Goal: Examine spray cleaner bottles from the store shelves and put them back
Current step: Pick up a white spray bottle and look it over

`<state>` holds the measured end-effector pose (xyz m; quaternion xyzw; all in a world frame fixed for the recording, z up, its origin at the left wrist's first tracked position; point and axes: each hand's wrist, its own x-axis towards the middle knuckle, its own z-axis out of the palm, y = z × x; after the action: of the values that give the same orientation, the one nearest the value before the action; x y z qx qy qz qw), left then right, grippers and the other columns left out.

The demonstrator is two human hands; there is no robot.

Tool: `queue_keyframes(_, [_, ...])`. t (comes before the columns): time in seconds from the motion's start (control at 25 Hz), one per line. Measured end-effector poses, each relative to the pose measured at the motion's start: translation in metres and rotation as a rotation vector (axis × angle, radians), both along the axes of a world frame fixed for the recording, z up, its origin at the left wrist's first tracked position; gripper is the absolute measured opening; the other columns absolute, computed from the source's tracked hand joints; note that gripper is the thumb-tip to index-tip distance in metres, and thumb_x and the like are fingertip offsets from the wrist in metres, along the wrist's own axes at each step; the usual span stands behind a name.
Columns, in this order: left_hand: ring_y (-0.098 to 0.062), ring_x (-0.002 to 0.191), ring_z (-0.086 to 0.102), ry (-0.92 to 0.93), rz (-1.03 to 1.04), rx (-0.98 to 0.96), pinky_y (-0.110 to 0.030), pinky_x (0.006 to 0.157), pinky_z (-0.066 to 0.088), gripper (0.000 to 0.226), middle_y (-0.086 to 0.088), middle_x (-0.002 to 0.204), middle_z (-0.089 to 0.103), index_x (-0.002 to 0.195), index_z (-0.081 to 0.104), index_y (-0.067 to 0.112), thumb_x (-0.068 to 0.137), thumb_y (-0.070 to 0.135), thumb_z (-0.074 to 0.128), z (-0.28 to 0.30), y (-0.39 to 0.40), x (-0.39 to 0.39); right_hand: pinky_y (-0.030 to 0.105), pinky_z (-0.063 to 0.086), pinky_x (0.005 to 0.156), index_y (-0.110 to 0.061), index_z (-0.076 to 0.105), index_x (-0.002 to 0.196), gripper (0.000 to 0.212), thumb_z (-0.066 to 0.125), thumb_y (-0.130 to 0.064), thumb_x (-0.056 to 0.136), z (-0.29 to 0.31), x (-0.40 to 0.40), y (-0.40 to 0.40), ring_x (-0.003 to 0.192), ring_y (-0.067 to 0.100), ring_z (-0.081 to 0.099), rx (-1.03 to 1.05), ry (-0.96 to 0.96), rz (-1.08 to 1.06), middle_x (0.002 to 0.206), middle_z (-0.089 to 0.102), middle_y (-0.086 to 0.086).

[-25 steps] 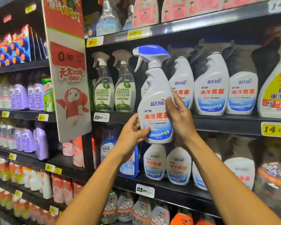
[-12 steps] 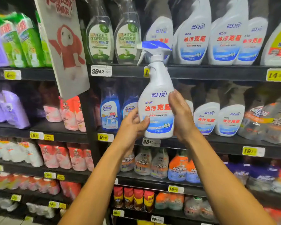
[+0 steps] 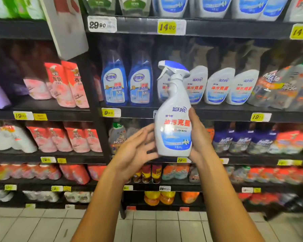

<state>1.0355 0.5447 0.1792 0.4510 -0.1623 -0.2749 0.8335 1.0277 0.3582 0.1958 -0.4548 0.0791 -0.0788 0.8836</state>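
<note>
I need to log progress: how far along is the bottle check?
Done: a white spray bottle is off the shelf. In hand: the right hand grips it upright, label facing the camera; the left hand is open beside it. Left: returning it to the shelf; no other bottle is touched.

Single head-worn wide-angle view, facing forward and slightly down, close to store shelves [image 3: 217,113]

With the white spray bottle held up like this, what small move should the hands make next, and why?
Probably bring the left hand back onto the white spray bottle and turn it to read the back. The right hand alone grips its side, the left hand's fingers are spread beside it, and only the front label faces the camera, so the examining seems unfinished.
</note>
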Motion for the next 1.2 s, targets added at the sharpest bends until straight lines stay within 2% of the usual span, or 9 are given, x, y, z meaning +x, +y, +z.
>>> queue_keyframes(0.2, [-0.024, 0.117, 0.064, -0.047, 0.076, 0.079, -0.038, 0.085, 0.058, 0.035, -0.006, 0.125, 0.068, 0.127, 0.059, 0.021, 0.093, 0.026, 0.054, -0.014, -0.005, -0.008, 0.047, 0.055, 0.087, -0.011, 0.053, 0.140, 0.052, 0.052, -0.042, 0.098, -0.013, -0.008, 0.006, 0.116, 0.036, 0.064, 0.007, 0.031, -0.013, 0.128, 0.066, 0.018])
queue_keyframes(0.36, [-0.021, 0.116, 0.065, -0.030, 0.079, 0.129, -0.035, 0.090, 0.057, 0.040, -0.006, 0.122, 0.070, 0.124, 0.060, 0.018, 0.090, 0.038, 0.055, -0.022, -0.008, -0.017, 0.054, 0.050, 0.099, -0.012, 0.053, 0.139, 0.051, 0.052, -0.043, 0.099, -0.022, -0.007, 0.014, 0.120, 0.037, 0.062, 0.004, 0.023, -0.062, 0.130, 0.065, 0.018])
queue_keyframes(0.52, [-0.023, 0.111, 0.068, -0.108, 0.124, 0.175, -0.031, 0.083, 0.058, 0.041, -0.005, 0.117, 0.072, 0.120, 0.063, 0.021, 0.088, 0.046, 0.056, -0.024, -0.008, -0.021, 0.039, 0.059, 0.074, -0.015, 0.058, 0.130, 0.042, 0.047, -0.044, 0.101, -0.022, -0.004, 0.016, 0.101, 0.027, 0.072, -0.121, 0.013, -0.136, 0.111, 0.075, 0.009])
queue_keyframes(0.68, [-0.016, 0.104, 0.070, -0.187, 0.181, 0.183, -0.023, 0.077, 0.057, 0.026, 0.004, 0.110, 0.075, 0.109, 0.068, 0.028, 0.086, 0.037, 0.059, -0.028, -0.011, -0.021, 0.041, 0.059, 0.081, -0.019, 0.060, 0.125, 0.038, 0.044, -0.045, 0.103, -0.017, 0.001, 0.013, 0.101, 0.024, 0.072, -0.266, -0.042, -0.181, 0.106, 0.076, 0.004])
queue_keyframes(0.84, [-0.013, 0.107, 0.069, -0.175, 0.132, 0.202, -0.023, 0.079, 0.057, 0.026, 0.007, 0.112, 0.074, 0.113, 0.064, 0.031, 0.090, 0.038, 0.053, -0.038, -0.015, -0.018, 0.025, 0.057, 0.061, -0.028, 0.062, 0.103, 0.028, 0.047, -0.051, 0.099, -0.016, -0.001, 0.017, 0.080, 0.012, 0.075, -0.467, -0.066, -0.320, 0.085, 0.076, -0.006])
queue_keyframes(0.96, [-0.011, 0.107, 0.068, -0.144, 0.102, 0.215, -0.022, 0.078, 0.056, 0.032, 0.009, 0.112, 0.073, 0.115, 0.061, 0.031, 0.087, 0.045, 0.053, -0.042, -0.021, -0.016, 0.016, 0.053, 0.055, -0.024, 0.060, 0.102, 0.022, 0.050, -0.044, 0.101, -0.020, -0.002, 0.019, 0.072, 0.006, 0.073, -0.527, -0.088, -0.386, 0.079, 0.076, -0.011])
queue_keyframes(1.08, [-0.016, 0.109, 0.068, -0.136, 0.127, 0.217, -0.026, 0.080, 0.057, 0.035, 0.004, 0.116, 0.072, 0.120, 0.059, 0.028, 0.088, 0.044, 0.057, -0.045, -0.025, -0.013, 0.017, 0.053, 0.057, -0.017, 0.060, 0.108, 0.028, 0.051, -0.043, 0.101, -0.022, -0.003, 0.014, 0.073, 0.006, 0.073, -0.550, -0.094, -0.338, 0.080, 0.076, -0.010])
queue_keyframes(1.2, [-0.023, 0.116, 0.065, -0.098, 0.108, 0.176, -0.032, 0.084, 0.057, 0.043, -0.004, 0.126, 0.068, 0.129, 0.055, 0.020, 0.092, 0.041, 0.054, -0.049, -0.024, -0.009, 0.022, 0.056, 0.060, -0.021, 0.063, 0.100, 0.029, 0.050, -0.047, 0.100, -0.024, -0.006, 0.004, 0.077, 0.009, 0.074, -0.556, -0.100, -0.220, 0.082, 0.077, -0.006])
